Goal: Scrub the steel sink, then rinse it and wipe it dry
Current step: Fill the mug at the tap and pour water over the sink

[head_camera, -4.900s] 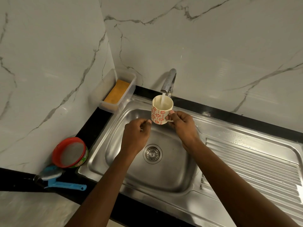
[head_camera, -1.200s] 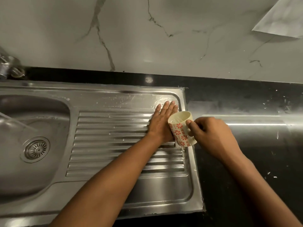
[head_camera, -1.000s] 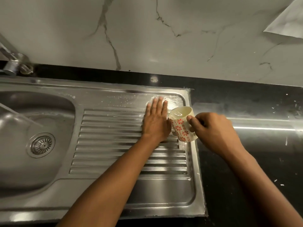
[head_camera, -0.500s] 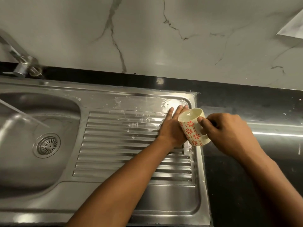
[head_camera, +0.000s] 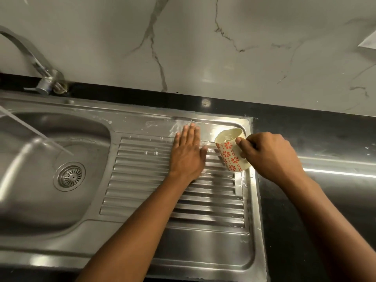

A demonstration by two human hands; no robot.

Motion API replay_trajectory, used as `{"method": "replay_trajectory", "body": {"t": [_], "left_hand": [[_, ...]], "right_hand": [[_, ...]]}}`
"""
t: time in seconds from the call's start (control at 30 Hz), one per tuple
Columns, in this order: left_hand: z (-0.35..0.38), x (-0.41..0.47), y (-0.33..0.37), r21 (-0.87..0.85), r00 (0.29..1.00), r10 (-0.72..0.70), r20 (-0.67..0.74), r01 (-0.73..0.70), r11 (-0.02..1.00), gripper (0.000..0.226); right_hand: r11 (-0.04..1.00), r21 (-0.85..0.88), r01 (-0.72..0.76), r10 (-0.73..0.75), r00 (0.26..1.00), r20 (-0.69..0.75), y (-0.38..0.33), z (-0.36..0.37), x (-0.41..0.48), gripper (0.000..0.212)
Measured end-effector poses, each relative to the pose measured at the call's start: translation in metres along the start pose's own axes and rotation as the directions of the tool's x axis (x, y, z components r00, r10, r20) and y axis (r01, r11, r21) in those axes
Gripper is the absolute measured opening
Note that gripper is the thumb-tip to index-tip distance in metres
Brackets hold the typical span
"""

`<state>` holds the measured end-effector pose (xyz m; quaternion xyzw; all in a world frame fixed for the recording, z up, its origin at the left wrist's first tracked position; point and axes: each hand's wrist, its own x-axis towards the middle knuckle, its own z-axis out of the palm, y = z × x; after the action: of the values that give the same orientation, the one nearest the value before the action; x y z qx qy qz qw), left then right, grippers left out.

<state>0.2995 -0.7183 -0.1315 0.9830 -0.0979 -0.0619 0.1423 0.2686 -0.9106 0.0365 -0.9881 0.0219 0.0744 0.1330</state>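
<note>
The steel sink (head_camera: 203, 251) is set in the black counter (head_camera: 325, 210) and fills most of the view. Its bowl is on the left and its bumpy draining part (head_camera: 142, 180) is on the right. This looks like the rinse step. The left hand (head_camera: 188, 153) lies flat and open on the wet ridges, fingers straight. Just to its right, the right hand (head_camera: 270, 157) grips a cup (head_camera: 232, 157) with red flowers, tipped over the far right corner of the steel. To do it well, I think the cup should pour slowly and stay over the steel, so no water runs onto the counter. The flat hand should push the water left, down to the drain (head_camera: 70, 177). Count them: one sink, one drain, two hands, one cup. At the far left is one tap (head_camera: 46, 80), and behind it all is one marble wall (head_camera: 203, 47).
</note>
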Motion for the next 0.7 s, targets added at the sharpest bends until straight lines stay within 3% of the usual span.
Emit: {"method": "replay_trajectory", "body": {"t": [0.1, 0.17, 0.23, 0.3, 0.37, 0.43, 0.57, 0.7], "left_hand": [[-0.009, -0.011, -0.012, 0.015, 0.988, -0.154, 0.008, 0.154, 0.988, 0.075], [-0.011, -0.013, -0.007, 0.0, 0.984, -0.175, 0.017, 0.175, 0.985, 0.078], [-0.008, -0.009, 0.007, -0.034, 0.996, -0.082, 0.034, 0.083, 0.996, 0.078], [-0.003, 0.0, 0.028, -0.038, 0.991, 0.113, 0.07, -0.11, 0.993, 0.074], [0.003, 0.012, 0.047, 0.025, 0.944, 0.302, 0.13, -0.308, 0.951, 0.074], [0.003, 0.023, 0.061, 0.069, 0.911, 0.373, 0.179, -0.389, 0.918, 0.072], [-0.002, 0.029, 0.054, 0.011, 0.945, 0.311, 0.103, -0.314, 0.949, 0.068], [-0.008, 0.02, 0.013, 0.028, 0.983, 0.167, 0.072, -0.17, 0.985, 0.069]], "right_hand": [[0.998, 0.059, 0.026, -0.028, 0.999, 0.028, -0.004, -0.001, 0.002, 0.047], [0.995, 0.096, 0.026, -0.031, 0.998, 0.052, -0.004, -0.004, 0.003, 0.047], [0.992, 0.128, 0.003, -0.013, 0.997, 0.074, 0.0, -0.009, 0.005, 0.048], [0.994, 0.112, -0.015, 0.005, 0.996, 0.084, 0.005, -0.015, 0.008, 0.049], [1.0, 0.026, -0.016, 0.014, 0.997, 0.072, 0.008, -0.02, 0.011, 0.051], [0.996, -0.093, -0.012, 0.017, 0.999, 0.051, 0.009, -0.023, 0.015, 0.05], [0.943, -0.329, 0.052, -0.054, 0.999, 0.003, 0.003, -0.016, 0.03, 0.048], [0.89, -0.43, 0.152, -0.158, 0.987, 0.023, -0.015, -0.008, 0.041, 0.049]]}}
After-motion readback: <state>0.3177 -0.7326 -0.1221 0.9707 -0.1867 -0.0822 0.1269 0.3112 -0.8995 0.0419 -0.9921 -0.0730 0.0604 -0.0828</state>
